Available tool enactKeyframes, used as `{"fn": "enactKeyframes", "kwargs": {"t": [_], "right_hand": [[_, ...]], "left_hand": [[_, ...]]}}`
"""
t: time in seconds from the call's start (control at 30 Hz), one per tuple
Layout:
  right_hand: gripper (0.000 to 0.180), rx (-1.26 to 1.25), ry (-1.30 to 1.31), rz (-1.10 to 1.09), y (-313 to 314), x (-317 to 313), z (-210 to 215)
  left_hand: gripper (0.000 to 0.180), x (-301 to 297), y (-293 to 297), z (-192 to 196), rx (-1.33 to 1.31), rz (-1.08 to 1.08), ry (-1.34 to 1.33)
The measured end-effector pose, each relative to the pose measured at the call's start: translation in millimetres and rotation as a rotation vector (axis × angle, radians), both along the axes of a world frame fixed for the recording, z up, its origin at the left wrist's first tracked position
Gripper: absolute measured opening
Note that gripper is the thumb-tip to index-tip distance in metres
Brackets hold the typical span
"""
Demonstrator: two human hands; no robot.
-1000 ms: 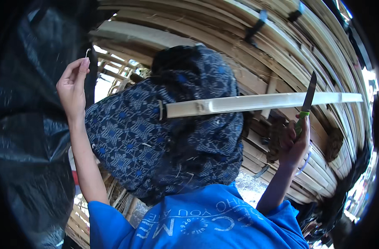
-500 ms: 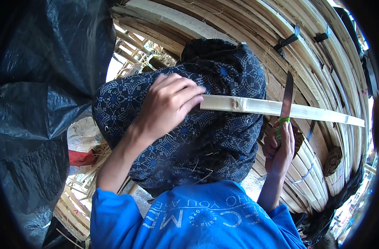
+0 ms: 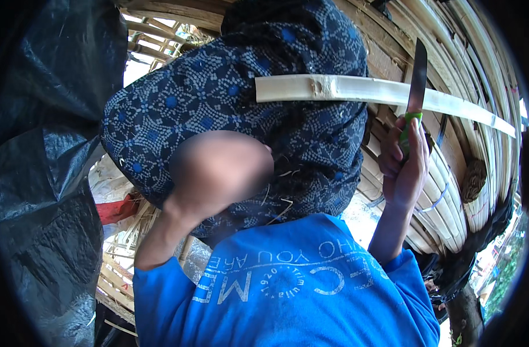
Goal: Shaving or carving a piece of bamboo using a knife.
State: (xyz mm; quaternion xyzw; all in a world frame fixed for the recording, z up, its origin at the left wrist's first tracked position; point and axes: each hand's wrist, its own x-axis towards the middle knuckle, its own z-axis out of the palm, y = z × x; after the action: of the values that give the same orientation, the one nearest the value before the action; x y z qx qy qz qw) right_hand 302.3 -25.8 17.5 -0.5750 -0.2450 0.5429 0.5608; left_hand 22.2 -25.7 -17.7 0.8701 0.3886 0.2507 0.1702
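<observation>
My right hand [image 3: 404, 159] is closed around the green handle of a knife [image 3: 418, 78], whose dark blade points up and away from me. Behind the blade a long pale strip, seemingly bamboo [image 3: 366, 89], runs from above my lap out to the right, with a rough node near its left end. My left hand [image 3: 221, 168] is over the patterned dark blue cloth [image 3: 218, 92] on my lap, apart from the strip. Blur covers its fingers, so I cannot see whether it holds anything.
Long pale strips [image 3: 449, 34] are stacked in curved rows at the far right, with tied bundles [image 3: 432, 208] nearer to me. A black plastic sheet [image 3: 50, 156] hangs along the left side. A red piece of material [image 3: 118, 208] lies beside loose shavings at the left.
My left hand has left the strip's left end and come nearer to my body. The knife and strip sit higher in the picture, as the view has shifted too.
</observation>
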Motion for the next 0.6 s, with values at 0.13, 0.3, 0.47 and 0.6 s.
{"fn": "enactKeyframes", "kwargs": {"t": [0.13, 0.3, 0.47, 0.6], "right_hand": [[0.024, -0.007, -0.001, 0.032, -5, 3, -2], [0.028, -0.004, -0.028, 0.023, -8, 5, -3], [0.027, 0.012, -0.032, 0.019, -12, 6, -2], [0.025, 0.026, -0.001, 0.045, -13, 7, -2]], "left_hand": [[0.020, 27, -26, -31, -0.200, 0.003, -0.019], [0.009, 30, -35, -41, -0.159, -0.011, -0.005], [0.006, 22, -26, -21, -0.200, 0.063, -0.120], [0.006, 27, -23, -17, -0.169, 0.092, -0.207]]}}
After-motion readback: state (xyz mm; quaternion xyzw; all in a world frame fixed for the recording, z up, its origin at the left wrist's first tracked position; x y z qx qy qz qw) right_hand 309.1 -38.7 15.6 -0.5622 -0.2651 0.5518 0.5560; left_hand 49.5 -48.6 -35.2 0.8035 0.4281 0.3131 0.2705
